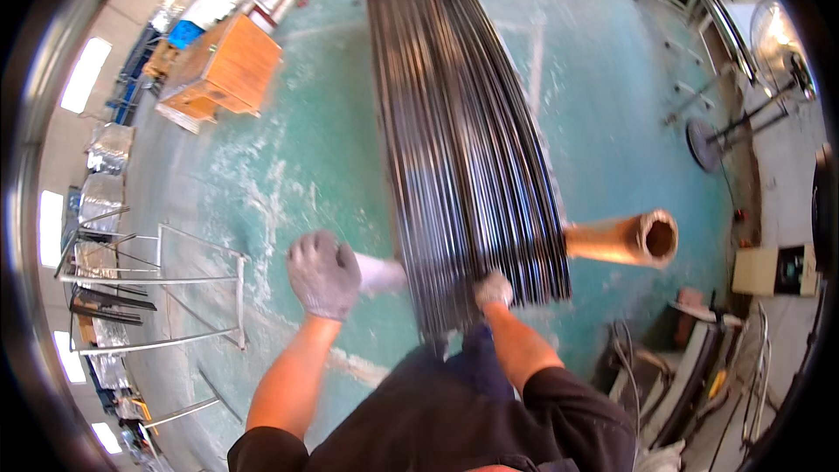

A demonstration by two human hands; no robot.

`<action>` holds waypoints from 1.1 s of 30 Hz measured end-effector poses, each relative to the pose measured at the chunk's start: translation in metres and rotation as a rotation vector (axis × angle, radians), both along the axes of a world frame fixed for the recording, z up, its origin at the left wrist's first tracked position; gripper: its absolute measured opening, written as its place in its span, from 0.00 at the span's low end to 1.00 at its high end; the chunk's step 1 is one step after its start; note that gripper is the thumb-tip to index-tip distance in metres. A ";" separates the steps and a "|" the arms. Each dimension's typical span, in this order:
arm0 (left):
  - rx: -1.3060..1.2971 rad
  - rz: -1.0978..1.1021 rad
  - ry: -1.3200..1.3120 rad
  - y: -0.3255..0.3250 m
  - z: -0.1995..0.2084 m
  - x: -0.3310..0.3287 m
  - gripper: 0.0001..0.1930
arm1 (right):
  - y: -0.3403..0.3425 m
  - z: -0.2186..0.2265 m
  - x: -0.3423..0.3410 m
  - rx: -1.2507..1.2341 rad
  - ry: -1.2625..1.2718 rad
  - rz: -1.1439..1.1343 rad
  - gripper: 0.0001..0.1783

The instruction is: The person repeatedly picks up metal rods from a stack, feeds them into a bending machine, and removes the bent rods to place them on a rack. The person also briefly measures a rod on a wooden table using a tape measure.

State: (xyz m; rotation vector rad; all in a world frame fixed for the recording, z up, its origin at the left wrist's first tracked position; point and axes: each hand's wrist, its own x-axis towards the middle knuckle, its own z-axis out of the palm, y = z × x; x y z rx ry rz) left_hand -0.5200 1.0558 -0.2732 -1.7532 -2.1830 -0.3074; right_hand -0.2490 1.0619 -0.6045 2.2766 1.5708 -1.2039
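Dark bars look mostly laid out imo, ends around the right hand still uneven; can't tell its grip. Left hand looks empty, fingers loosely apart.

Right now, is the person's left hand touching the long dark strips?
Apart. The head view shows green floor and a pale tube between the gloved left hand and the dark strips.

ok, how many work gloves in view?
2: one on the left hand, to the left of the dark bars; one on the right hand, at the bars' near end. Any others in the background clutter could be hidden.
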 end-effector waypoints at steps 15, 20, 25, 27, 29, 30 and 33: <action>0.153 -0.075 0.035 -0.006 -0.016 -0.007 0.07 | 0.008 -0.001 0.045 -0.184 0.517 -0.181 0.49; 0.140 -0.056 0.028 -0.007 -0.015 -0.007 0.06 | -0.002 0.000 0.037 0.015 0.382 -0.234 0.42; 0.168 -0.061 0.038 -0.011 -0.016 -0.009 0.06 | -0.006 0.032 0.043 -0.149 0.776 -0.425 0.27; 0.169 -0.066 0.039 -0.012 -0.017 -0.011 0.06 | -0.009 0.041 0.041 -0.153 0.881 -0.468 0.21; 0.173 -0.070 0.043 -0.015 -0.017 -0.012 0.07 | -0.012 0.055 0.042 -0.169 0.870 -0.458 0.21; 0.177 -0.076 0.046 -0.015 -0.017 -0.012 0.07 | -0.013 0.064 0.042 -0.174 0.866 -0.457 0.20; 0.180 -0.079 0.037 -0.016 -0.015 -0.009 0.08 | -0.017 0.071 0.043 -0.282 1.081 -0.453 0.14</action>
